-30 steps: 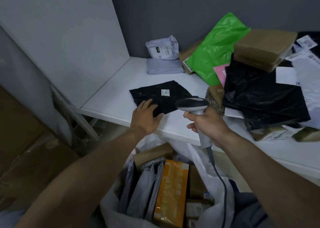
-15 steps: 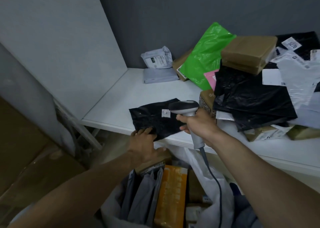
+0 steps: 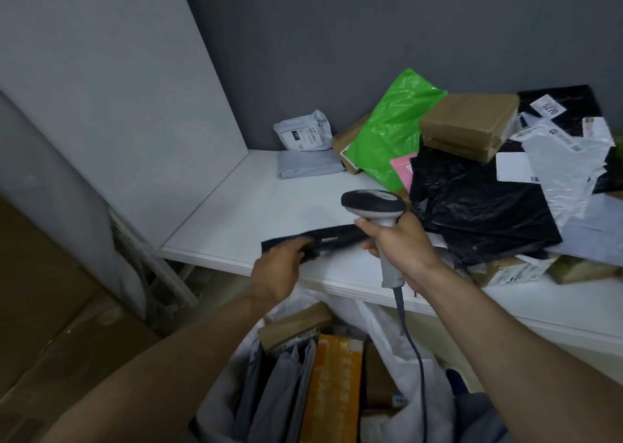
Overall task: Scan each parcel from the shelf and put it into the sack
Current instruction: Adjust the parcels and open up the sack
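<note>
My left hand (image 3: pixel 278 270) grips the near edge of a flat black parcel (image 3: pixel 332 237), lifted and seen edge-on just above the front of the white shelf (image 3: pixel 236 220). In my right hand (image 3: pixel 397 243) is a grey handheld scanner (image 3: pixel 372 206), its head over the parcel's right end and its cable hanging down. Below the shelf edge stands the open white sack (image 3: pixel 387 334), holding grey mailers, a brown box and an orange parcel (image 3: pixel 333 385).
Piled on the right of the shelf are a green bag (image 3: pixel 391 129), a brown box (image 3: pixel 468 125), a large black bag (image 3: pixel 478 203) and white mailers. Two grey mailers (image 3: pixel 303 135) lie at the back wall. A white side panel (image 3: pixel 118 88) bounds the left.
My left hand slid from on top of the black parcel to its near edge and lifted it off the shelf toward me. The scanner stayed beside it.
</note>
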